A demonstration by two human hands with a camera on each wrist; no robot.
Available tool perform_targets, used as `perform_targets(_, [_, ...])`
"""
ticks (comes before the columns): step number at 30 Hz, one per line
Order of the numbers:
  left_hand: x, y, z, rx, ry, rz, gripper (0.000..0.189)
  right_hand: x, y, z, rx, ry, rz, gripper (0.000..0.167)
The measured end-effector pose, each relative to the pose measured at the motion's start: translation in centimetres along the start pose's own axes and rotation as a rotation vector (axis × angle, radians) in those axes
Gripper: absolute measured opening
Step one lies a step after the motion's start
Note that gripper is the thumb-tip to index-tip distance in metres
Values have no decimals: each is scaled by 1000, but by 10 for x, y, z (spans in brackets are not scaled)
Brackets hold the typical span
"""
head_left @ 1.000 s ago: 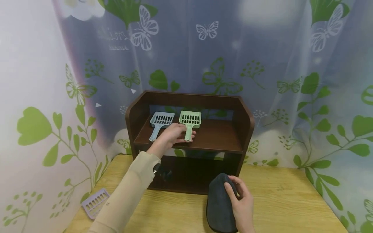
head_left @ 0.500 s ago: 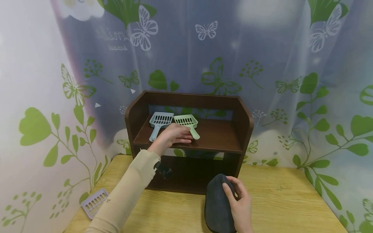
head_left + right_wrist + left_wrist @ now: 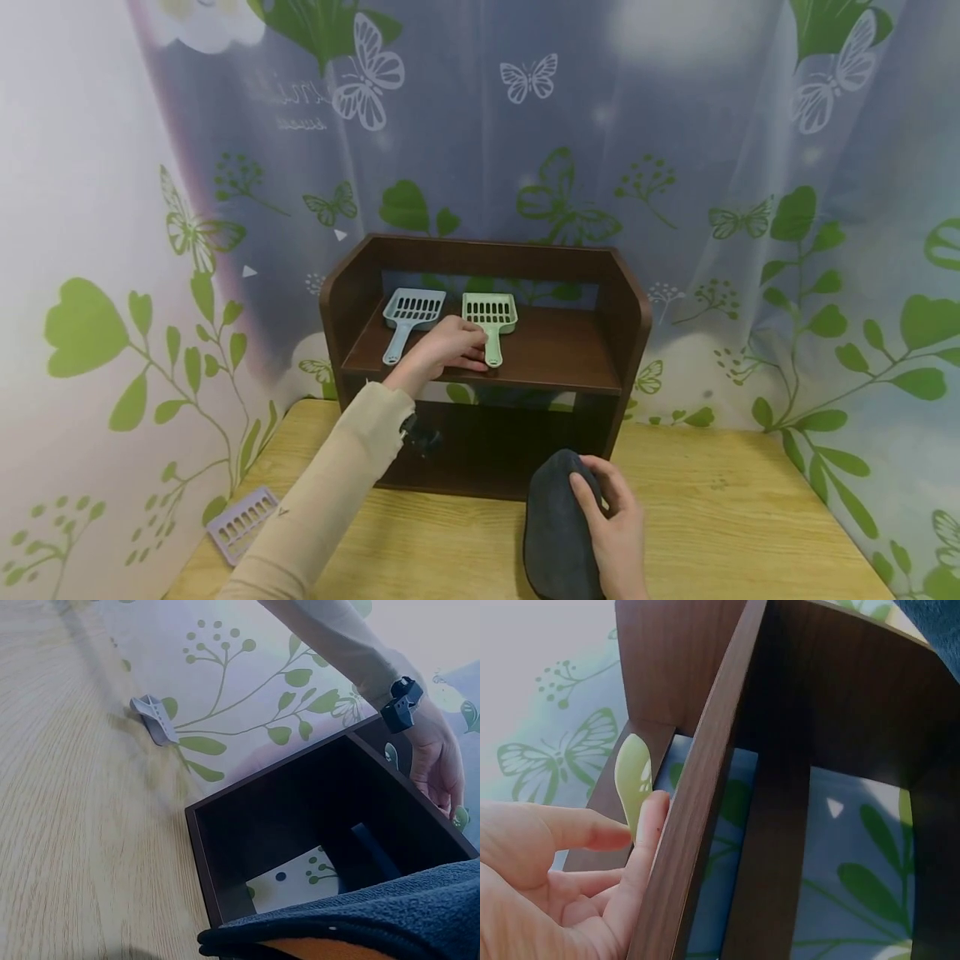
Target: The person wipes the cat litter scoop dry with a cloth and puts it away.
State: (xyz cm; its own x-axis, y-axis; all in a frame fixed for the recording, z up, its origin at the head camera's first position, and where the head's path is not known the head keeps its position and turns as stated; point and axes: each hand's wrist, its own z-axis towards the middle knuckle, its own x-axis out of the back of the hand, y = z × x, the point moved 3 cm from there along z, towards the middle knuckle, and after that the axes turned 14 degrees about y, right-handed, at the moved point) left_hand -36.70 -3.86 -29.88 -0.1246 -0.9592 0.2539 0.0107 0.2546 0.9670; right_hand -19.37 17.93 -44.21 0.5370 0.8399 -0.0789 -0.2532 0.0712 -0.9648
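Note:
On the upper shelf of the dark brown rack, my left hand (image 3: 452,343) pinches the handle of a light green slotted litter scoop (image 3: 491,321); in the left wrist view two digits meet at the green handle (image 3: 633,776). To its left lies a blue-grey litter scoop (image 3: 411,312), its handle toward me. My right hand (image 3: 618,525) holds a dark blue, oval, soft fabric item (image 3: 561,529) in front of the rack, thumb and fingers at its right edge. In the right wrist view, that fabric item (image 3: 390,911) shows black edging and some orange beneath; its kind is unclear.
The two-tier rack (image 3: 551,375) stands at the back of a wooden table (image 3: 720,508). A purple slotted scoop (image 3: 243,523) lies at the table's left, partly behind my sleeve. A patterned curtain (image 3: 675,125) hangs behind and at both sides.
The green scoop swung aslant, handle rightward, and now points straight toward me again, with my left hand staying at its handle. My right hand and the dark fabric item have barely shifted.

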Motion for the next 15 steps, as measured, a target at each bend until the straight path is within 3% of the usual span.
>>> perform_targets(7, [6, -1, -4, -19, 33, 55, 20, 0, -1, -2, -13, -2, -1, 29])
perform_targets(11, [8, -1, -6, -15, 33, 51, 39, 1, -1, -3, -26, -2, -4, 30])
perform_targets(15, [10, -4, -9, -23, 62, 48, 41, 1, -1, -3, -41, -8, -14, 32])
